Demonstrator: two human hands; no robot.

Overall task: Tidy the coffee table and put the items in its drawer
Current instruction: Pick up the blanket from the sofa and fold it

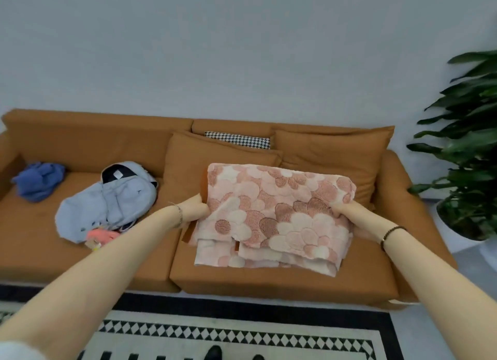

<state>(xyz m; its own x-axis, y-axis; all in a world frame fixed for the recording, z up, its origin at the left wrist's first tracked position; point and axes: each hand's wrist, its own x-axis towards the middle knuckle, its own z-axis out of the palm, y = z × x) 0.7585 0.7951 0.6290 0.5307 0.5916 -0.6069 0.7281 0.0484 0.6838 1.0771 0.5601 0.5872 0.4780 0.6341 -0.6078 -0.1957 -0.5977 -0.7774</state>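
Note:
A folded pink blanket with a flower pattern (277,212) hangs between my two hands above the right seat of an orange sofa (282,281). My left hand (195,210) grips its left edge, the fingers tucked behind the cloth. At the blanket's right edge my right hand (349,216) pinches the fabric. Several folded layers droop at the bottom onto the seat cushion. No coffee table or drawer is in view.
A light blue jacket (113,201) lies on the middle seat with small pink items (100,236) at its lower edge. A dark blue garment (37,182) is bunched at the far left. Cushions lean on the backrest. A potted plant (468,144) stands right; a black-and-white rug (242,332) lies below.

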